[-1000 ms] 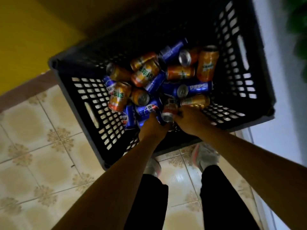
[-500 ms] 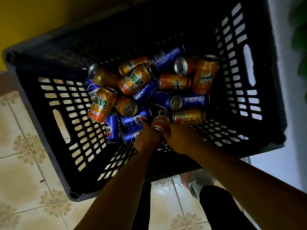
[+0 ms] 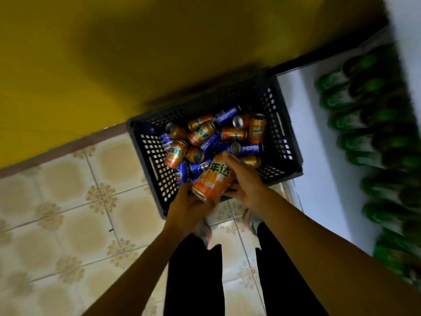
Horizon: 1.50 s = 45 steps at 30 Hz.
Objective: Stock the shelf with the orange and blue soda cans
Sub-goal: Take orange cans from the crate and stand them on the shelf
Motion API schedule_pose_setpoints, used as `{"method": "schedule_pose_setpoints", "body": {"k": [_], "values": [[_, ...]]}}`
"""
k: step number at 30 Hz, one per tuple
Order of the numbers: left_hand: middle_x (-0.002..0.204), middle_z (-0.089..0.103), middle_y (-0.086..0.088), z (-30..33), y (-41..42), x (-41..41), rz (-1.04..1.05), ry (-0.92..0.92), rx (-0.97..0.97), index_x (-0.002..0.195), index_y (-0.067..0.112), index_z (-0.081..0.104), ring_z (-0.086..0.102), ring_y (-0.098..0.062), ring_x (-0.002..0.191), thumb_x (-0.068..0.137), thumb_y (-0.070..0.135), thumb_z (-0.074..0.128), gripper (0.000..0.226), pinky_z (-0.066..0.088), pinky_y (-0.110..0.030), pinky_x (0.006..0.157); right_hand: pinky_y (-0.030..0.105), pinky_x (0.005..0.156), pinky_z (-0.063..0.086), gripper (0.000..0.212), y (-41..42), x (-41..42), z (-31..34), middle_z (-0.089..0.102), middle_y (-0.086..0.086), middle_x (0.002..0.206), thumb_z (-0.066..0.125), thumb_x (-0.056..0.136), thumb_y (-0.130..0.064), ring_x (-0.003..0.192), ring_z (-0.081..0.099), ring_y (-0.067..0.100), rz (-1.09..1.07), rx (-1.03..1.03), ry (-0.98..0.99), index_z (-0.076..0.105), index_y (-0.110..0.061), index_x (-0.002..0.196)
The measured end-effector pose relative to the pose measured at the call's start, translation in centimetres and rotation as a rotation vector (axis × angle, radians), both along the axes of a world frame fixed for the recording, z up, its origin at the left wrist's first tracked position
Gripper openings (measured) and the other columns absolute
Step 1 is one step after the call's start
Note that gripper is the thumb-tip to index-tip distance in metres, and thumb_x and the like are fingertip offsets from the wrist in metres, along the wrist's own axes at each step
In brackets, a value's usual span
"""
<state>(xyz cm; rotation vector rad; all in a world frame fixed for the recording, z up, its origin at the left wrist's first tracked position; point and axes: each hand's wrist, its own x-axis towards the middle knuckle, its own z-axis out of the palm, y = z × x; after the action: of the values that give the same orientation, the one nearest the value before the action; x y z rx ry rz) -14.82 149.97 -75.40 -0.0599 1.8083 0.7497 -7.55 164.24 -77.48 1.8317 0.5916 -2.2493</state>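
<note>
A black slotted crate [image 3: 281,142] stands on the floor, holding several orange and blue soda cans. One blue can [image 3: 247,148] lies on its side showing its logo. I hold an orange can [image 3: 213,177] tilted above the crate's near edge. My right hand [image 3: 246,181] grips its right side and upper end. My left hand [image 3: 189,206] cups its lower end from below. Whether my left hand holds anything else is hidden.
A white shelf [image 3: 319,156] to the right carries rows of green bottles [image 3: 373,142]. A yellow wall [image 3: 136,53] rises behind the crate. Patterned floor tiles [image 3: 68,213] spread to the left. My legs and shoes are below the hands.
Both hands have risen out of the crate with an orange can between them. The view has pulled back, so the shelf with green bottles now shows at right.
</note>
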Motion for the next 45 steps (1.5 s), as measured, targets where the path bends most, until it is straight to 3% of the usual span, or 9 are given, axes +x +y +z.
{"method": "schedule_pose_setpoints", "body": {"k": [4, 6, 8, 11, 14, 18, 27, 37, 45], "values": [[0.103, 0.068, 0.003, 9.2, -1.0, 0.4, 0.016, 0.000, 0.078, 0.102, 0.033, 0.048, 0.070, -0.009, 0.084, 0.056, 0.039, 0.089, 0.062, 0.056, -0.032, 0.076, 0.052, 0.087, 0.054, 0.051, -0.1, 0.5, 8.5, 0.063, 0.012, 0.121, 0.074, 0.080, -0.036, 0.107, 0.062, 0.031, 0.024, 0.064, 0.073, 0.056, -0.018, 0.124], [0.104, 0.067, -0.001, 13.3, -1.0, 0.9, 0.063, -0.039, 0.132, 0.113, 0.025, 0.050, 0.070, -0.007, 0.076, 0.073, 0.028, 0.079, 0.049, 0.056, -0.026, 0.067, 0.047, 0.080, 0.056, 0.043, -0.1, 1.1, 12.4, 0.063, 0.013, 0.118, 0.073, 0.081, -0.032, 0.105, 0.063, 0.031, 0.001, 0.139, 0.110, 0.059, -0.017, 0.119], [0.107, 0.068, -0.002, 17.4, -0.6, 1.2, 0.132, -0.141, 0.183, 0.120, 0.019, 0.053, 0.070, -0.014, 0.088, 0.085, 0.037, 0.061, 0.040, 0.056, -0.029, 0.075, 0.040, 0.071, 0.056, 0.041, -0.3, 1.9, 16.5, 0.064, 0.012, 0.116, 0.072, 0.081, -0.028, 0.103, 0.064, 0.030, -0.008, 0.210, 0.173, 0.061, -0.019, 0.120], [0.110, 0.071, -0.002, 21.9, -0.4, 1.4, 0.287, -0.416, 0.228, 0.114, 0.023, 0.062, 0.062, -0.022, 0.109, 0.093, 0.055, 0.039, 0.044, 0.050, -0.037, 0.094, 0.040, 0.078, 0.055, 0.047, -0.7, 3.5, 22.2, 0.068, 0.009, 0.116, 0.076, 0.075, -0.023, 0.108, 0.064, 0.028, -0.025, 0.277, 0.255, 0.063, -0.022, 0.120], [0.122, 0.065, -0.013, 25.0, -0.9, 1.9, 0.348, -0.560, 0.241, 0.122, 0.015, 0.059, 0.057, -0.030, 0.118, 0.096, 0.048, 0.041, 0.046, 0.054, -0.038, 0.087, 0.042, 0.089, 0.052, 0.048, -1.4, 5.9, 27.2, 0.069, 0.008, 0.114, 0.074, 0.075, -0.011, 0.109, 0.063, 0.027, -0.040, 0.336, 0.326, 0.063, -0.020, 0.120], [0.123, 0.063, -0.017, 28.1, -0.9, 4.0, 0.247, -0.665, 0.235, 0.125, 0.011, 0.058, 0.063, -0.030, 0.109, 0.097, 0.045, 0.043, 0.047, 0.058, -0.039, 0.075, 0.037, 0.087, 0.052, 0.045, -3.0, 9.6, 32.2, 0.067, 0.007, 0.114, 0.067, 0.079, -0.001, 0.108, 0.062, 0.026, -0.036, 0.450, 0.360, 0.064, -0.021, 0.120], [0.125, 0.062, -0.019, 36.2, -0.2, 11.6, 0.043, -0.745, 0.326, 0.130, 0.007, 0.054, 0.059, -0.033, 0.117, 0.090, 0.053, 0.048, 0.061, 0.048, -0.046, 0.098, 0.038, 0.091, 0.049, 0.046, -7.3, 18.4, 40.8, 0.069, 0.003, 0.105, 0.066, 0.066, -0.018, 0.100, 0.064, 0.021, -0.248, 0.751, 0.332, 0.061, -0.022, 0.112], [0.120, 0.065, -0.021, 48.1, 0.3, 22.7, -0.103, -0.861, 0.540, 0.128, 0.005, 0.055, 0.060, -0.034, 0.115, 0.089, 0.052, 0.051, 0.061, 0.042, -0.046, 0.104, 0.033, 0.089, 0.049, 0.053, -8.7, 31.6, 53.2, 0.069, -0.002, 0.106, 0.071, 0.066, -0.024, 0.101, 0.064, 0.015, -0.251, 1.094, 0.377, 0.060, -0.026, 0.118], [0.122, 0.064, -0.020, 55.4, 2.5, 28.4, -0.286, -0.868, 0.754, 0.128, 0.004, 0.053, 0.059, -0.035, 0.116, 0.087, 0.050, 0.053, 0.062, 0.042, -0.046, 0.104, 0.043, 0.097, 0.049, 0.054, -8.3, 38.0, 61.6, 0.068, 0.003, 0.116, 0.072, 0.068, -0.032, 0.111, 0.063, 0.023, -0.219, 1.356, 0.374, 0.059, -0.025, 0.120]]}}
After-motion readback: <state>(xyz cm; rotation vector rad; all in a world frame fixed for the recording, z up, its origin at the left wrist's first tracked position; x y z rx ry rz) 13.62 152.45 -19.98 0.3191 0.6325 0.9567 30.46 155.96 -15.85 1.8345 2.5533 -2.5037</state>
